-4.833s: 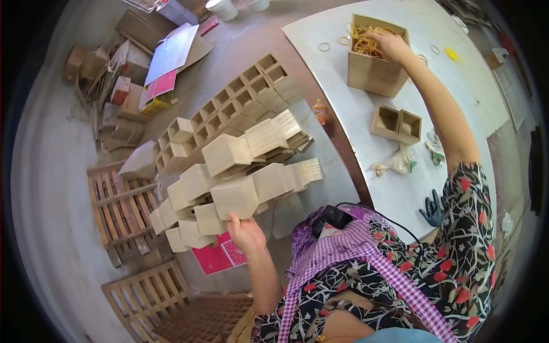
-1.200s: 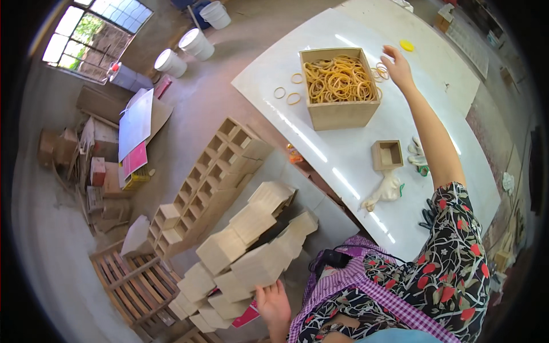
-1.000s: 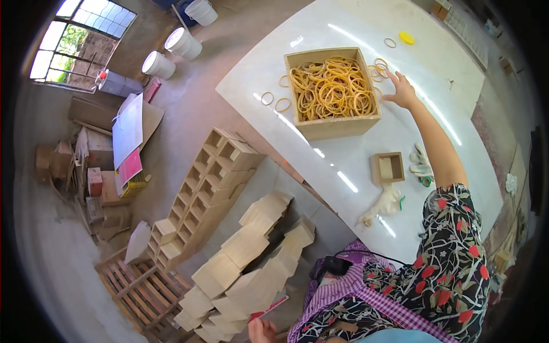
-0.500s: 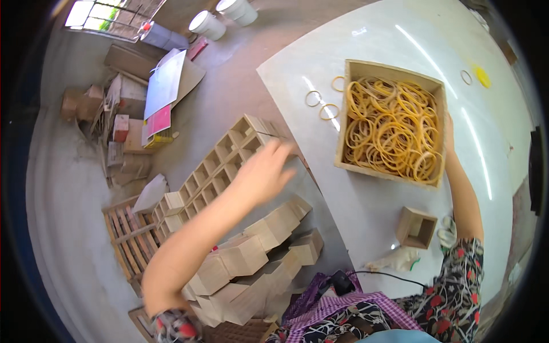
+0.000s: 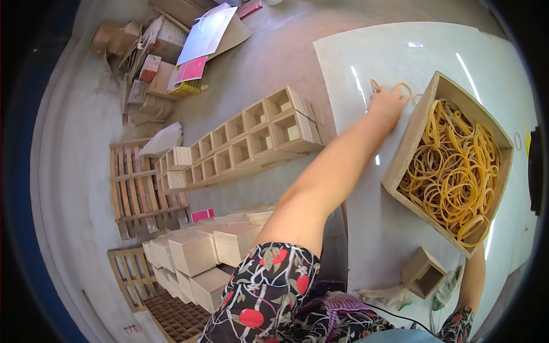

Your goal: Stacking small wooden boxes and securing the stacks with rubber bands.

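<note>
My left hand [image 5: 386, 107] reaches across the white tabletop to loose rubber bands [image 5: 405, 90] left of a large wooden box. Its fingers are closed at the bands, and one band stands up by the fingertips. The box [image 5: 394, 166] is open-topped and filled with a heap of tan and yellow rubber bands [image 5: 457, 171]. My right forearm [image 5: 473, 280] runs up to the box's near right corner; the box hides the right hand and its fingers. Near me stands a small open wooden box [image 5: 420, 266].
Pale gloves [image 5: 389, 297] lie by the small box on the table [image 5: 366, 211]. Left of the table are a row of open wooden boxes [image 5: 240, 146], stacked wooden boxes [image 5: 197, 251] and a wooden pallet [image 5: 146, 188]. Cartons [image 5: 163, 43] are piled by the wall.
My left hand has moved from beside the table onto the loose rubber bands. The view has shifted, and the large box appears turned and lower right. My right hand has gone out of sight behind it.
</note>
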Demonstrator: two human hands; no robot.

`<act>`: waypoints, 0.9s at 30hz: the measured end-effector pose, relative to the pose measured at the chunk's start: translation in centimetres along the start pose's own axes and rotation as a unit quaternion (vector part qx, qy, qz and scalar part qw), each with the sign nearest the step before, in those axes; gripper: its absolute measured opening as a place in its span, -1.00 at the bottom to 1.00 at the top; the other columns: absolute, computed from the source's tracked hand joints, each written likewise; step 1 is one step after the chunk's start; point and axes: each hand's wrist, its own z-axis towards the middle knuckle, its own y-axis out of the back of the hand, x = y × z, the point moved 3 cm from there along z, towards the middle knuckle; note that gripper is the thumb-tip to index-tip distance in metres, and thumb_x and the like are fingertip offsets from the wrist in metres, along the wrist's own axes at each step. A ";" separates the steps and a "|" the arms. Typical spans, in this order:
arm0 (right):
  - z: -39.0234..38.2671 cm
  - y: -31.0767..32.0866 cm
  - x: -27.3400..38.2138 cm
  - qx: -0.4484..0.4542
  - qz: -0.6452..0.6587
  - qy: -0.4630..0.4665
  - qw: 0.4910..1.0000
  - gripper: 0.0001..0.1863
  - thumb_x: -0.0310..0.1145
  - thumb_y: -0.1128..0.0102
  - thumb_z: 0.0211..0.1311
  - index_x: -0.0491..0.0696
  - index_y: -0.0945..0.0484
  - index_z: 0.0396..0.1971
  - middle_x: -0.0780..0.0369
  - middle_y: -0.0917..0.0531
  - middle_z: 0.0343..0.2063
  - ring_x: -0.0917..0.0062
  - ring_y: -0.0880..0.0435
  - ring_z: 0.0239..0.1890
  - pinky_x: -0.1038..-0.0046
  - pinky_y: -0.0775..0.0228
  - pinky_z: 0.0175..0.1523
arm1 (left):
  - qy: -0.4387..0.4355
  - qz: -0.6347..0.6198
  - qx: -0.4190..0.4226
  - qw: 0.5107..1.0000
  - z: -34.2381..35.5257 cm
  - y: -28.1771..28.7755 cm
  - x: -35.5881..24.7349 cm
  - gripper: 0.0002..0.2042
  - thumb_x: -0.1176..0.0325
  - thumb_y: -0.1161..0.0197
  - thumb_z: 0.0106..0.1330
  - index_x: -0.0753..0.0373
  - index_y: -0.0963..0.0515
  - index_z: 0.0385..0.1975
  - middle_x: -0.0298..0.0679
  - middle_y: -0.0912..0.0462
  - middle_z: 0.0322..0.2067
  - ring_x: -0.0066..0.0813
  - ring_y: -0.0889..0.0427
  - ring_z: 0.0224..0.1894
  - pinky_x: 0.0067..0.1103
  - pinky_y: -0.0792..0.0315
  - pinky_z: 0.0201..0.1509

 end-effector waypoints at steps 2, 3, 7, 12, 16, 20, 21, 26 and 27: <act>0.1 0.1 -0.2 -0.002 0.006 -0.008 1.000 -0.66 -0.21 0.02 0.27 -0.06 -0.41 -0.04 0.18 -0.44 -0.17 0.38 -0.37 -0.11 0.25 -0.22 -0.03 | 0.025 -0.019 -0.033 0.999 0.2 -0.4 0.4 -0.55 0.44 -0.21 0.05 0.12 -0.39 0.02 -0.16 -0.38 0.05 -0.09 -0.43 0.02 -0.34 -0.47 -0.06; 0.1 0.2 -0.3 -0.003 0.010 -0.012 1.000 -0.67 -0.21 0.02 0.27 -0.06 -0.42 -0.05 0.19 -0.45 -0.19 0.39 -0.38 -0.13 0.27 -0.23 -0.05 | 0.049 -0.029 -0.060 0.997 0.1 -0.6 0.7 -0.67 0.46 -0.17 0.08 0.21 -0.46 -0.10 -0.12 -0.48 -0.05 -0.12 -0.48 -0.05 -0.36 -0.48 -0.10; 0.6 0.4 -1.0 -0.018 0.025 -0.037 0.999 -0.69 -0.22 0.02 0.28 -0.08 -0.45 -0.10 0.20 -0.48 -0.28 0.42 -0.42 -0.22 0.32 -0.27 -0.11 | 0.094 -0.127 -0.076 0.985 -1.8 -2.2 2.1 -0.84 0.49 -0.11 0.06 0.28 -0.52 -0.34 -0.04 -0.55 -0.17 -0.07 -0.55 -0.14 -0.35 -0.48 -0.12; 3.3 0.8 -1.0 -0.050 0.060 -0.103 0.992 -0.72 -0.22 0.01 0.29 -0.10 -0.48 -0.15 0.22 -0.52 -0.38 0.47 -0.47 -0.32 0.40 -0.32 -0.19 | -0.022 -0.100 -0.051 0.993 -5.6 -1.6 3.0 -0.89 0.49 -0.08 0.04 0.31 -0.54 -0.46 0.02 -0.60 -0.40 -0.08 -0.61 -0.29 -0.33 -0.48 -0.17; 6.1 3.9 1.1 -0.050 0.300 -0.224 0.926 -0.73 -0.23 0.01 0.30 -0.12 -0.50 -0.20 0.24 -0.56 -0.46 0.50 -0.51 -0.41 0.46 -0.36 -0.26 | 0.087 -0.175 -0.111 0.975 -7.1 4.0 4.8 -0.88 0.42 -0.15 0.06 0.34 -0.54 -0.50 0.04 -0.60 -0.38 -0.06 -0.60 -0.26 -0.36 -0.49 -0.18; 6.7 10.6 7.1 -0.066 0.560 -0.179 0.806 -0.83 -0.26 -0.12 0.26 -0.05 -0.51 -0.32 0.43 -0.34 -0.67 0.76 -0.22 -0.70 0.66 0.02 -0.66 | 0.128 -0.384 -0.165 0.899 -8.7 12.3 5.2 -0.87 0.37 -0.25 0.06 0.31 -0.53 -0.51 -0.16 -0.61 -0.51 -0.43 -0.59 -0.45 -0.50 -0.45 -0.31; 6.8 12.3 9.1 -0.080 0.570 -0.133 0.807 -0.81 -0.27 -0.13 0.25 -0.07 -0.53 -0.27 0.42 -0.36 -0.64 0.76 -0.27 -0.66 0.67 -0.03 -0.63 | 0.068 -0.390 -0.198 0.897 -9.0 14.6 4.3 -0.89 0.42 -0.26 0.06 0.31 -0.52 -0.50 -0.22 -0.60 -0.54 -0.53 -0.55 -0.49 -0.59 -0.45 -0.36; 5.6 15.9 20.4 -0.125 0.228 0.056 0.964 -0.78 -0.37 -0.13 0.19 -0.10 -0.52 -0.18 0.30 -0.58 -0.39 0.52 -0.53 -0.36 0.49 -0.38 -0.26 | -0.137 -0.373 -0.279 0.875 -11.5 20.3 -5.6 -0.93 0.51 -0.19 0.11 0.32 -0.49 -0.42 -0.27 -0.57 -0.55 -0.54 -0.54 -0.51 -0.62 -0.45 -0.40; 5.5 13.8 23.1 -0.080 0.354 0.106 0.926 -0.79 -0.51 0.04 0.15 -0.12 -0.56 -0.25 0.33 -0.54 -0.50 0.71 -0.46 -0.49 0.62 -0.41 -0.35 | -0.177 -0.285 -0.283 0.899 -11.8 20.7 -7.9 -0.93 0.49 -0.19 0.12 0.31 -0.49 -0.42 -0.25 -0.57 -0.52 -0.44 -0.56 -0.47 -0.56 -0.46 -0.36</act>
